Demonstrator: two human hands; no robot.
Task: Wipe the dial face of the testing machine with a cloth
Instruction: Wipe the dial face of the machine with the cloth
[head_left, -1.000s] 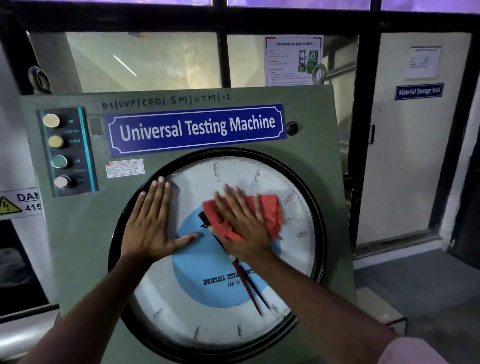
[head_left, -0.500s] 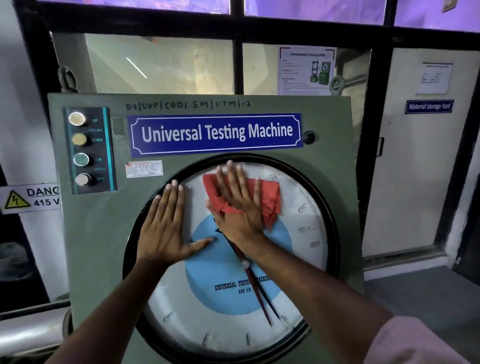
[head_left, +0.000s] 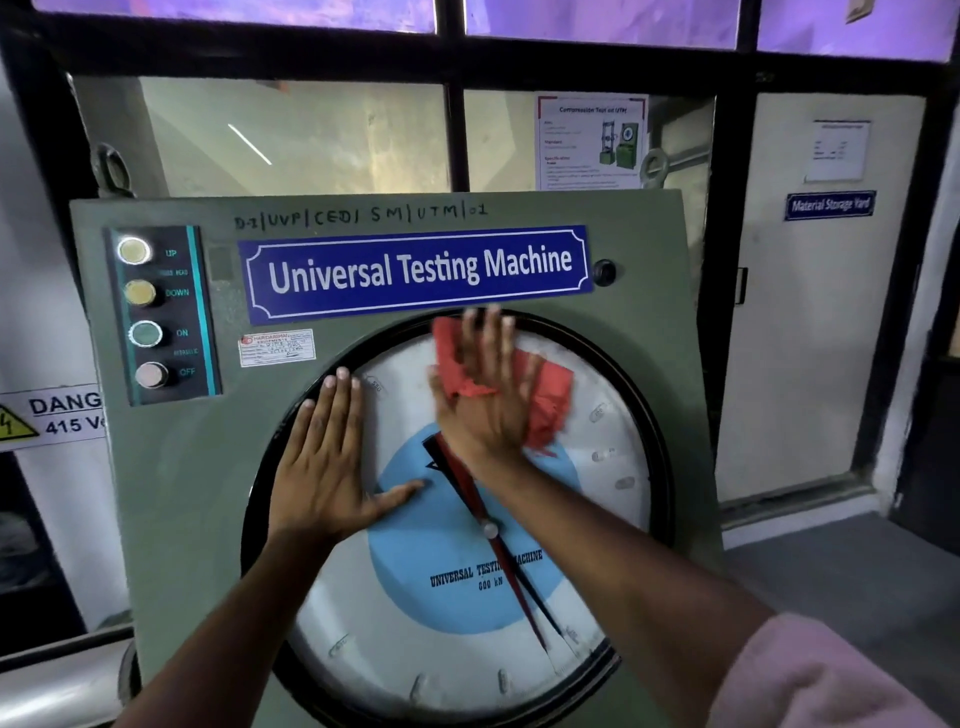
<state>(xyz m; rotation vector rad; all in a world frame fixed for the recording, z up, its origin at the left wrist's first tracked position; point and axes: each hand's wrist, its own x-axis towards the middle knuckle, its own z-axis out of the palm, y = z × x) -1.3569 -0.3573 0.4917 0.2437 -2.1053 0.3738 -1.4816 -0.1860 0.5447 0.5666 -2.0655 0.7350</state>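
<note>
The green testing machine (head_left: 171, 519) carries a large round dial face (head_left: 441, 639), white with a blue centre, red and black pointers and a black rim. My right hand (head_left: 483, 400) lies flat on the dial's upper part, fingertips at the top rim, pressing a red cloth (head_left: 550, 405) against the glass. The cloth sticks out to the right of the palm and above the fingers. My left hand (head_left: 327, 467) rests flat and spread on the dial's left side, fingers over the black rim, holding nothing.
A button panel (head_left: 161, 312) with UP, DOWN, ON and OFF sits at the machine's upper left. A blue nameplate (head_left: 415, 273) runs above the dial. A danger sign (head_left: 47, 415) hangs at left. A door (head_left: 810, 312) and grey floor are to the right.
My right hand has slid the red cloth up the dial, from near its centre to the top rim. My left hand has stayed pressed on the left side.
</note>
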